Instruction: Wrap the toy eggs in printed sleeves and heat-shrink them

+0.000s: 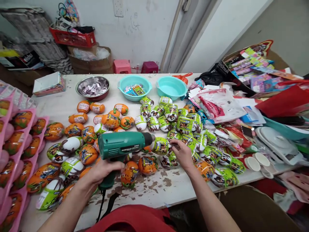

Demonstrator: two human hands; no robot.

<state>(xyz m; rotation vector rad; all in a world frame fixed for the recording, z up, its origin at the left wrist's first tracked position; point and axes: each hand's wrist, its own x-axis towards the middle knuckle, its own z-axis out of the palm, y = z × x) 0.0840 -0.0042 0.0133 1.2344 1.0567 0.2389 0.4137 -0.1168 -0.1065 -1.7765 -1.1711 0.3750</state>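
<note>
My left hand (pixel 101 174) is wrapped round the handle of a green heat gun (pixel 122 143), whose dark nozzle points to the right. In front of the nozzle is a toy egg (pixel 160 145) in a green and white printed wrapper. The fingers of my right hand (pixel 182 153) pinch this egg at its right end. More green and white eggs (pixel 184 124) are heaped behind and to the right of that hand. Orange pumpkin-patterned eggs (pixel 148 165) lie below the nozzle and around the left hand, some mixed with green ones.
Pink trays (pixel 18 164) of orange eggs stand at the left. Along the back are a metal bowl (pixel 93 87) of small packets and two turquoise basins (pixel 135 85). Plastic bags (pixel 217 106), a white scale (pixel 277 145) and a full carton (pixel 256 71) crowd the right side.
</note>
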